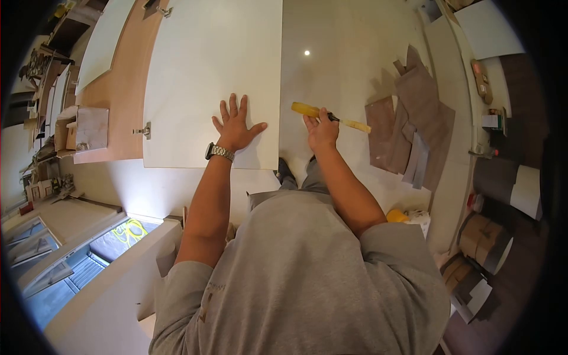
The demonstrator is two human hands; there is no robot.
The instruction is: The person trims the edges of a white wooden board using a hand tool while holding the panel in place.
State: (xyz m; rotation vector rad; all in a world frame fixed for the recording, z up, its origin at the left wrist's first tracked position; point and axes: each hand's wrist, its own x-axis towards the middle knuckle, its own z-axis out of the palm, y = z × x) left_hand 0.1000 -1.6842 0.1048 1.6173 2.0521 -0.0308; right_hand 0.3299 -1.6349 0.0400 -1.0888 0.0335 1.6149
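Observation:
Palm down with fingers spread, my left hand lies near the front right corner of a white cabinet door panel. A metal hinge is fitted on the panel's left edge, and a second hinge sits farther up that edge. To the right of the panel, my right hand grips what looks like a chisel with a yellow handle. Its black collar and yellowish blade point to the right. The chisel is apart from the panel, above the floor.
Brown sheet scraps lie piled on the floor to the right. Under the panel's left side is a wood-coloured board, with an open cardboard box on it. Brown rolls stand at the far right. A window shows at lower left.

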